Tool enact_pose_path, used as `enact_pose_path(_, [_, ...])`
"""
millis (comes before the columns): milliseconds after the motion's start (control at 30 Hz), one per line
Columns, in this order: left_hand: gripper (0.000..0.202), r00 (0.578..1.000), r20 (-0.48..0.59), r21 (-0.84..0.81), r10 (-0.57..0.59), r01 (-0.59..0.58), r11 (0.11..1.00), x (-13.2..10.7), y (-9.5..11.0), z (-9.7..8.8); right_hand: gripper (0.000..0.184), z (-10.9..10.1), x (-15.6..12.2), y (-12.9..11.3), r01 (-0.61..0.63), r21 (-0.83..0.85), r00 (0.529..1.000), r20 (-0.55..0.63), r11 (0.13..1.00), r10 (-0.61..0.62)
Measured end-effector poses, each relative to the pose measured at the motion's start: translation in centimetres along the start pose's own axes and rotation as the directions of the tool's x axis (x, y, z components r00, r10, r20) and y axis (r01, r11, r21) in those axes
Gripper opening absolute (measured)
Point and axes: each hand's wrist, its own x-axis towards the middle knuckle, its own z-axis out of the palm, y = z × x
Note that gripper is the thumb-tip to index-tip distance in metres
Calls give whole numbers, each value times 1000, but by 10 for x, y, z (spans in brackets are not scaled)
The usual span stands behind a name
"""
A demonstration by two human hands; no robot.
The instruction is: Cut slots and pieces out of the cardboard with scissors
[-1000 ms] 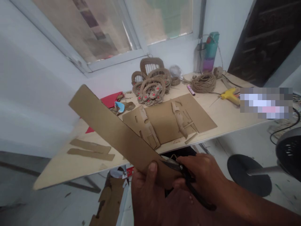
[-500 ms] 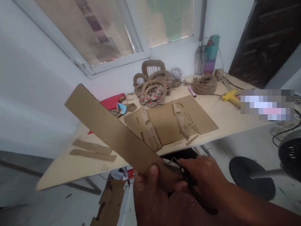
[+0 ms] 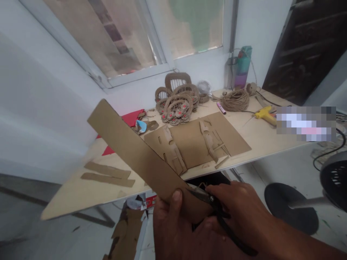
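A long cardboard strip [image 3: 135,155] slants up and to the left in front of the table. My left hand [image 3: 173,220] is closed on its lower end, the thumb flat on its face. In my right hand [image 3: 241,206] is a pair of black-handled scissors [image 3: 214,202], the blades at the strip's right-hand edge near the bottom. A thin curled offcut shows by the blades. Behind the strip, a cardboard sheet [image 3: 191,144] with slotted, torn cardboard pieces on it lies on the table.
On the wooden table [image 3: 273,133] are two narrow cardboard strips [image 3: 108,175], woven twine pieces [image 3: 177,99], a twine coil [image 3: 235,100], a yellow glue gun [image 3: 264,113], a pink marker [image 3: 221,108] and a bottle [image 3: 244,66]. Cardboard scraps [image 3: 127,234] lie below; a stool [image 3: 336,180] stands right.
The cardboard strip's upper end has shifted slightly right as the view moved a little. The scissors remain at its edge near the lower end, and both hands keep their hold.
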Motion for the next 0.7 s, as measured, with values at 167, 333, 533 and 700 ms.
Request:
enact_pose_path(167, [21, 1000, 7, -37, 14, -14, 999, -3, -2, -1, 30, 2, -2, 0, 16, -6, 999, -33, 1000, -16])
enact_pose_path(333, [23, 1000, -22, -29, 2, -3, 1000, -6, -2, 0, 28, 3, -4, 1, 56, -30, 995, -82, 998, -58])
enact_pose_path(533, [24, 999, 47, -30, 10, -8, 1000, -8, -6, -3, 29, 3, -6, -1, 27, -30, 998, -58, 999, -29])
enact_pose_path(700, [17, 998, 36, -39, 54, -53, 998, -8, -8, -4, 23, -3, -5, -3, 19, -40, 999, -27, 999, -20])
